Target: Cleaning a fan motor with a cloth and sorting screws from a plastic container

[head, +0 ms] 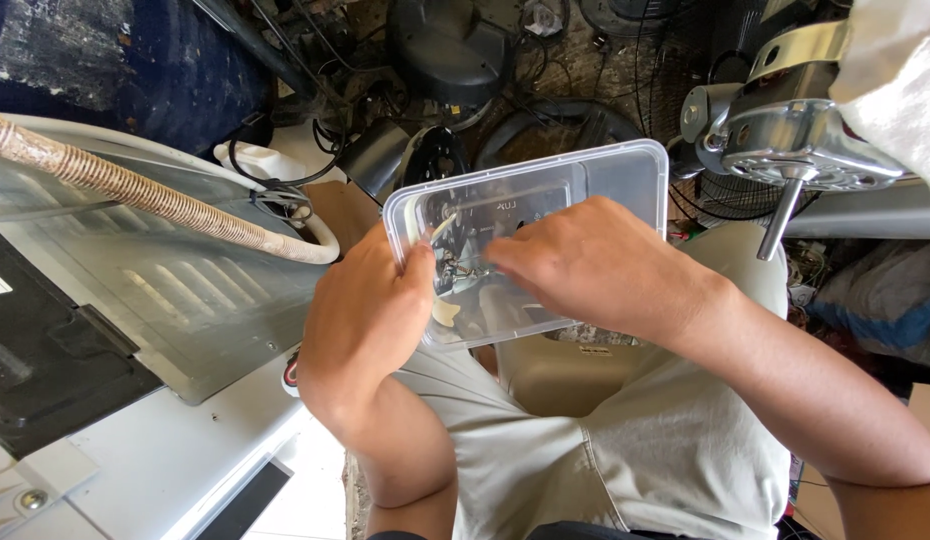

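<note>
A clear plastic container [625, 175] sits tilted above my lap, with small metal parts and wires lying in its bottom. My left hand [360, 320] grips its near left rim, thumb over the edge. My right hand [595, 265] reaches inside the container, fingertips down among the small parts; whether it pinches one of them is hidden by the fingers. My legs in light grey trousers [635, 450] lie below.
A white appliance top with a clear lid [175, 290] and a ribbed hose [135, 195] lies at my left. A chrome fan motor with a shaft [795, 140] stands at the upper right. Dark fan parts and cables [455, 50] crowd the floor ahead.
</note>
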